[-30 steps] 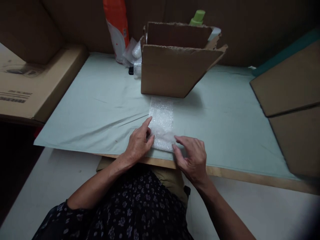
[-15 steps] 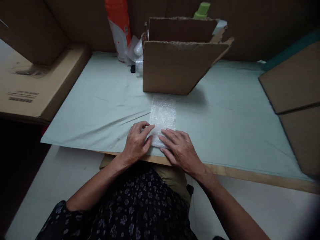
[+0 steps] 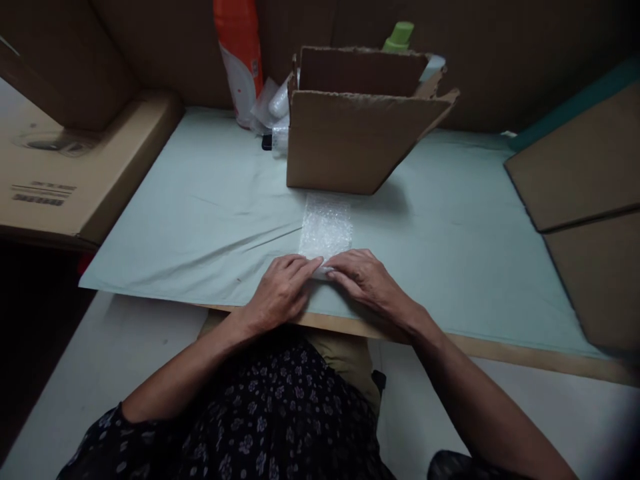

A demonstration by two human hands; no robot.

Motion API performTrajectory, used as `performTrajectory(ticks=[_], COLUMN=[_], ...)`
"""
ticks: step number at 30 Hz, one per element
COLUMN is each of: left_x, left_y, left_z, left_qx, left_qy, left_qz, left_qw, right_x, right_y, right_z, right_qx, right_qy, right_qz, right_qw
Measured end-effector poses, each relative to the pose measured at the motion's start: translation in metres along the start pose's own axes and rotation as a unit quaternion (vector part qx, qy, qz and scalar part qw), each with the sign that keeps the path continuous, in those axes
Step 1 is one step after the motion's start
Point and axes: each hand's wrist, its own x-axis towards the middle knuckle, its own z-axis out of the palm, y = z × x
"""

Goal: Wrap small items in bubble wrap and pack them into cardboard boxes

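Nearest to you, your lap is covered by a dark dress with small flowers point(image 3: 270, 427), and both your forearms reach forward over the wooden edge of the table point(image 3: 500, 353).

Your left hand point(image 3: 280, 290) lies palm down on the near end of the bubble wrap strip point(image 3: 326, 227). Its fingers are close together and a little bent, and the fingertips press on the rolled near edge of the strip. Your right hand point(image 3: 367, 280) comes from the other side with the fingers also together, and its fingertips touch the same rolled edge, so the two hands almost meet there. I cannot tell if something is inside the roll, because the hands cover it.

The strip lies flat on the pale green cloth point(image 3: 200, 207) which covers the table, and it runs away from you in a straight line until it touches the front of the cardboard box point(image 3: 350, 143).

The box stands open, with its flaps up. Behind it you see the green cap of a bottle point(image 3: 399, 35). Left of the box are some clear plastic bags point(image 3: 270, 107) and an orange and white package point(image 3: 240, 53) standing upright.

On the far left lies a flat carton point(image 3: 75, 167), and on the right are flat cardboard sheets point(image 3: 585, 167), well apart from your hands.
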Motion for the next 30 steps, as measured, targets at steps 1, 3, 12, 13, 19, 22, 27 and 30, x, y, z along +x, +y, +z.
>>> performTrajectory(ticks=[1,3,12,13,19,22,27,30], left_x=[0.003,0.009,0.028,0.03,0.039,0.041,0.029,0.014], left_y=[-0.002,-0.005,-0.009,-0.009,-0.006,-0.007,-0.003,0.005], left_z=[0.001,0.001,-0.004,-0.002,0.008,0.011,0.002,-0.01], left_qx=[-0.004,-0.024,-0.072,-0.064,-0.002,0.037,0.057,0.023], left_qy=[0.003,0.003,-0.037,-0.033,-0.004,0.011,0.058,0.015], left_qz=[-0.016,-0.053,-0.17,-0.179,-0.181,-0.176,-0.076,-0.016], left_qw=[1.0,0.998,0.982,0.981,0.983,0.984,0.994,0.999], right_x=[-0.001,-0.006,-0.022,-0.021,-0.027,-0.026,-0.014,-0.016], right_y=[-0.001,-0.005,-0.003,-0.001,-0.013,-0.016,-0.01,-0.011], right_z=[-0.003,-0.006,0.011,0.012,0.009,0.013,0.013,0.002], right_qx=[0.013,0.02,0.008,-0.001,-0.17,-0.193,-0.153,-0.069], right_qy=[0.003,0.019,0.115,0.124,0.246,0.191,0.101,0.057], right_qz=[0.006,0.014,0.104,0.107,0.025,-0.017,-0.006,0.016], right_qw=[1.0,1.0,0.988,0.986,0.954,0.962,0.983,0.996])
